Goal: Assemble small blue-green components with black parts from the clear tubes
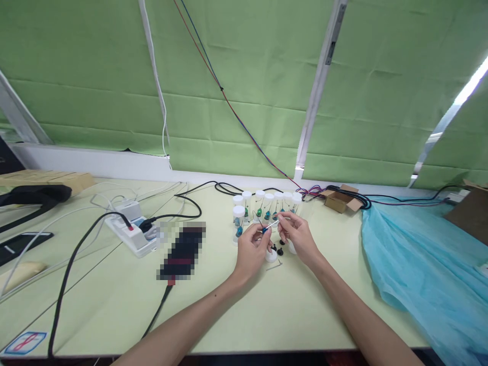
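Note:
My left hand (252, 249) is closed in a pinch on a small blue part (264, 230) with a thin metal pin sticking out of it. My right hand (296, 233) is also closed, pinching the other end of that thin pin (273, 223). Both hands hover just in front of a row of several clear vials with white caps (267, 202), each with a blue or green piece inside. Below the hands lie a loose white cap (271, 255), small black parts (280, 251) and a thin metal pin (274, 266) on the pale green table (267, 305).
A white power strip (131, 227) with black cables sits to the left, beside a blurred dark device (183, 251). A small open cardboard box (340, 199) stands at the back right. Blue plastic sheet (419, 269) covers the right side. A black phone (21, 244) lies far left.

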A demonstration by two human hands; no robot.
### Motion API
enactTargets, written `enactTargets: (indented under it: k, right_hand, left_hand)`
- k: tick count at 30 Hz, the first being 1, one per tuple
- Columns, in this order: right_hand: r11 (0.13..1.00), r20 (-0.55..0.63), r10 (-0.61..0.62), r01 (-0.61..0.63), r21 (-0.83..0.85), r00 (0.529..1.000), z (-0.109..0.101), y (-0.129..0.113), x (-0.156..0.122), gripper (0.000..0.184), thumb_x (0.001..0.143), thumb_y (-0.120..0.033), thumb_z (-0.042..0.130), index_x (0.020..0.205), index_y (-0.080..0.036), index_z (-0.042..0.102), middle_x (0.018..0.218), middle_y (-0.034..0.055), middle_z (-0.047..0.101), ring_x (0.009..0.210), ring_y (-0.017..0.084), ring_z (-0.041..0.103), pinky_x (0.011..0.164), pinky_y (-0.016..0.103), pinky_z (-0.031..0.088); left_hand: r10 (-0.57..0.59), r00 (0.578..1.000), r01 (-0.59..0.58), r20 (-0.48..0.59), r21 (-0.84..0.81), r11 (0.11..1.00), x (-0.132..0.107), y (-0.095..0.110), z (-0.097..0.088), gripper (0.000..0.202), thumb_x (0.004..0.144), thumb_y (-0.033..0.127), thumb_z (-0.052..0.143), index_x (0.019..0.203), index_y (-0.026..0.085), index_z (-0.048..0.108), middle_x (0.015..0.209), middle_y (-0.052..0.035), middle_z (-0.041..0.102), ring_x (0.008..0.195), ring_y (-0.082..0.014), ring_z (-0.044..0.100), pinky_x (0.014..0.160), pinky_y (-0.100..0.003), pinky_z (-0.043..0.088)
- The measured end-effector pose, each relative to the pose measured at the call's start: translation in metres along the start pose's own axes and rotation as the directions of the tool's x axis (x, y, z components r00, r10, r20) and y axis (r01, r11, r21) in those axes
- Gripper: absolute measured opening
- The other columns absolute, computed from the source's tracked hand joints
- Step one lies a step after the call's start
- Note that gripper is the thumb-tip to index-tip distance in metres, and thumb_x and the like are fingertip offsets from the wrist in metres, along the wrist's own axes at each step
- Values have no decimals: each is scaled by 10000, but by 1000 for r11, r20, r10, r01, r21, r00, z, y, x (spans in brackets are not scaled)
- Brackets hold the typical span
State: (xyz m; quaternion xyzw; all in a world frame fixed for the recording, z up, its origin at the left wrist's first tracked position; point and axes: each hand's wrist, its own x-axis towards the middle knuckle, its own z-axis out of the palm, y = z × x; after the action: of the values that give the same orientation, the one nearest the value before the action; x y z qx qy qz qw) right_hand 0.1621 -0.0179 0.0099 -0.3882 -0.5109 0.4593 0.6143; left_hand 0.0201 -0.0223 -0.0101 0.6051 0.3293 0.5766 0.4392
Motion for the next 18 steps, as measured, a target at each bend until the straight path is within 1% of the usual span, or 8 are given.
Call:
enactTargets:
  k: [3, 7, 12, 18]
  right_hand:
    - [1000, -6, -1, 1, -4, 1000, 0, 0, 0, 316, 765, -452, 697, 874, -164, 625, 586, -42, 524, 422, 70, 425, 368, 201, 317]
    - [1000, -18, -2, 2, -16, 1000, 1, 0, 0, 314, 758, -459, 704, 802, -166, 599, 573, -44, 518, 424, 70, 430, 368, 197, 320]
    - [1000, -35, -1, 0, -28, 999, 1, 0, 0, 344, 749, -472, 713, 720, -169, 553, 539, -48, 516, 404, 65, 431, 361, 189, 317]
    - [999, -49, 16, -18, -42, 999, 0, 1, 0, 384, 734, -501, 715, 673, -173, 524, 493, -49, 507, 393, 64, 421, 360, 184, 310]
  left_hand:
    - [-7, 1000, 7, 0, 6, 1000, 0, 2, 0, 200, 825, 357, 611, 853, 159, 616, 743, -19, 599, 538, -114, 575, 544, -242, 484]
    - [0, 1000, 0, -4, 28, 1000, -1, 1, 1, 211, 826, 363, 611, 854, 154, 618, 801, -34, 606, 527, -108, 566, 534, -248, 488]
    - [45, 999, -44, -9, 87, 995, -1, -2, 1, 215, 836, 368, 598, 873, 158, 622, 877, -44, 593, 562, -111, 579, 533, -248, 505]
    - [72, 997, -71, -4, 145, 987, -2, -1, 0, 212, 847, 368, 581, 876, 164, 633, 889, -48, 593, 588, -115, 585, 555, -252, 517]
